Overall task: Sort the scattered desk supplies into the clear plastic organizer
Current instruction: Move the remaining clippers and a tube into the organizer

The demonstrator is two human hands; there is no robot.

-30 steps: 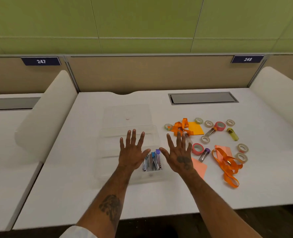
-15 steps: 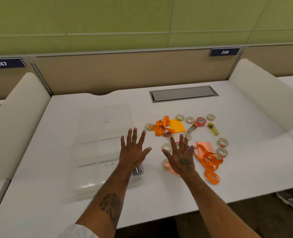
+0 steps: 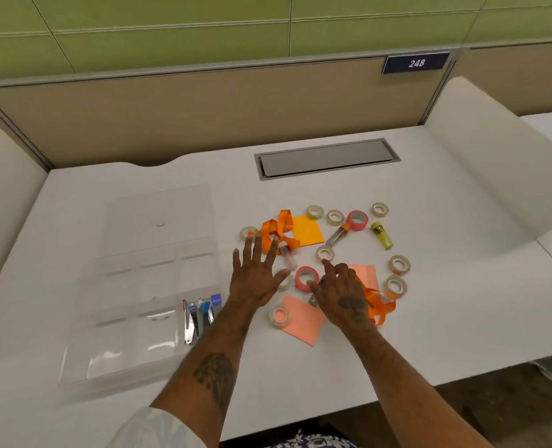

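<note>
Left hand: fingers straight and splayed, holding nothing. It has left the clear plastic organizer and now lies over the desk just right of it, fingertips at the orange lanyard. Right hand: fingers loosely bent, no longer fanned, with no grip visible. It has come down over a small tube beside the pink tape roll. The organizer sits at desk left, small tools in its near right compartment.
</note>
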